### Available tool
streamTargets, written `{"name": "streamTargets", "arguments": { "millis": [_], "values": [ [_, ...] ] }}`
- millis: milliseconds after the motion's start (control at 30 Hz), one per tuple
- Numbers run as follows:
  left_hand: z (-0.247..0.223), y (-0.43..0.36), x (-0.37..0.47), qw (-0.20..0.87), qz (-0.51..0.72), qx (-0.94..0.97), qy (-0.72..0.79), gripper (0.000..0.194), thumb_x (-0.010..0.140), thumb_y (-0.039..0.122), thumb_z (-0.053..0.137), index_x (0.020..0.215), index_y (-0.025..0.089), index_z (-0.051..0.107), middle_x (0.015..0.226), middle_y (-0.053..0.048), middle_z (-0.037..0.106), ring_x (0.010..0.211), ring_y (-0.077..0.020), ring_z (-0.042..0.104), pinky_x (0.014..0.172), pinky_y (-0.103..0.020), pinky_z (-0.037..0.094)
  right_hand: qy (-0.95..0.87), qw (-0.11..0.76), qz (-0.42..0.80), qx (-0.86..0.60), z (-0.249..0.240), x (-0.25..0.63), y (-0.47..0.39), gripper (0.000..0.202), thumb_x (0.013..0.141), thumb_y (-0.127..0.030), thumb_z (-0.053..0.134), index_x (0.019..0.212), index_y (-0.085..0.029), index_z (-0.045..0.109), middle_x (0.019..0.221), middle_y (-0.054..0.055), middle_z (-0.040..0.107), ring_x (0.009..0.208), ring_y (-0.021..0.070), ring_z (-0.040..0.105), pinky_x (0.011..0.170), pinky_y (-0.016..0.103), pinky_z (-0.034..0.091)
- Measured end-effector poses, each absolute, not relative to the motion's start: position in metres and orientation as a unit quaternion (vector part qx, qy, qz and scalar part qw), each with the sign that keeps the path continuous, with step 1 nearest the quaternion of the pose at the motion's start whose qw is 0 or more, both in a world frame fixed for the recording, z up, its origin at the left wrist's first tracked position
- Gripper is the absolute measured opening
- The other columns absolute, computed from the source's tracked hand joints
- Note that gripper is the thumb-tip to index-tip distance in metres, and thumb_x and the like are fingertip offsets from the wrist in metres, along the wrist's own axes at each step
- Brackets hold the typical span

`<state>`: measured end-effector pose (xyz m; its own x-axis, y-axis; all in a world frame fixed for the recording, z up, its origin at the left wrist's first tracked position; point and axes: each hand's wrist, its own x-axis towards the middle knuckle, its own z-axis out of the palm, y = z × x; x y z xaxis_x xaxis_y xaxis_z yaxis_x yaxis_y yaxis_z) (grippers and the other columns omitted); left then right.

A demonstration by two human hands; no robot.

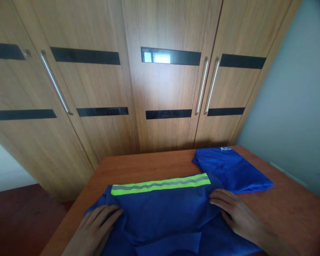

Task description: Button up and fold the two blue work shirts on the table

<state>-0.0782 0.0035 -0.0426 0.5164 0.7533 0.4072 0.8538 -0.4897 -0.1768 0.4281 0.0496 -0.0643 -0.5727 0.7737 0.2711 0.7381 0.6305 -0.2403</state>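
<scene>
A dark blue work garment (170, 213) is spread on the table in front of me, with a yellow-green reflective band (161, 184) across its far edge. It looks partly folded, and its near part runs out of the picture. My left hand (97, 225) lies on the left side of the garment, fingers stretched out over the cloth and thumb hidden. At the right side, my right hand (232, 209) rests on the fabric with its fingers extended and its thumb apart from them. A folded brighter blue garment (229, 169) with white lettering lies beyond my right hand.
The reddish-brown wooden table (146, 163) stands close to a wooden wardrobe (165, 133) with metal handles and dark inlaid strips. A pale wall (293, 117) borders the right side. Dark red floor (21, 217) shows at the lower left.
</scene>
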Motion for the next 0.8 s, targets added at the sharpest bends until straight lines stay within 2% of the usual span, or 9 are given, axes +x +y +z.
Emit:
{"name": "streamTargets", "arguments": {
  "millis": [133,200,300,467,667,800],
  "values": [
    [-0.029,0.004,-0.052,0.275,-0.107,-0.869,-0.398,0.045,0.085,0.016,0.049,0.126,0.033,0.055,0.122,-0.001,0.065,0.107,-0.0204,0.058,0.089,-0.034,0.043,-0.916,0.144,-0.010,-0.374,-0.055,0.412,0.038,0.064,0.076,0.000,0.047,0.133,-0.030,0.050,0.135,0.003,0.055,0.125,0.0235,0.047,0.104,0.044,0.040],
    [-0.026,0.006,-0.042,0.284,-0.115,-0.875,-0.375,0.039,0.085,0.012,0.046,0.117,0.030,0.061,0.114,0.000,0.068,0.103,-0.0192,0.059,0.092,-0.034,0.039,-0.926,0.138,-0.037,-0.350,-0.054,0.400,0.030,0.066,0.076,0.000,0.047,0.135,-0.029,0.048,0.136,0.004,0.054,0.124,0.0238,0.048,0.103,0.043,0.041],
    [-0.020,0.005,-0.034,0.272,-0.154,-0.875,-0.369,0.031,0.089,0.010,0.041,0.099,0.026,0.065,0.097,0.001,0.071,0.092,-0.0166,0.061,0.092,-0.033,0.038,-0.926,0.160,-0.066,-0.336,-0.057,0.385,0.024,0.056,0.077,0.001,0.047,0.127,-0.025,0.055,0.126,0.004,0.062,0.114,0.0229,0.057,0.097,0.039,0.046],
    [-0.002,-0.009,-0.039,0.282,-0.189,-0.872,-0.352,0.032,0.094,0.013,0.035,0.092,0.023,0.065,0.087,0.001,0.070,0.083,-0.0145,0.062,0.085,-0.028,0.042,-0.911,0.215,-0.065,-0.347,-0.058,0.388,0.027,0.038,0.083,-0.003,0.046,0.112,-0.021,0.064,0.108,0.004,0.070,0.097,0.0192,0.065,0.085,0.031,0.052],
    [-0.004,-0.023,-0.047,0.246,-0.175,-0.874,-0.381,0.031,0.095,0.019,0.035,0.090,0.025,0.064,0.084,0.003,0.072,0.075,-0.0127,0.065,0.076,-0.024,0.047,-0.909,0.206,-0.065,-0.357,-0.064,0.406,0.021,0.040,0.084,-0.003,0.046,0.116,-0.021,0.062,0.114,0.006,0.068,0.104,0.0188,0.062,0.092,0.029,0.050],
    [-0.011,-0.021,-0.037,0.243,-0.160,-0.880,-0.376,0.025,0.092,0.019,0.041,0.102,0.026,0.064,0.093,0.001,0.073,0.082,-0.0145,0.067,0.077,-0.025,0.049,-0.908,0.187,-0.070,-0.369,-0.067,0.401,0.020,0.044,0.082,0.000,0.044,0.117,-0.021,0.062,0.116,0.006,0.067,0.104,0.0204,0.062,0.090,0.033,0.051]
  ]
}}
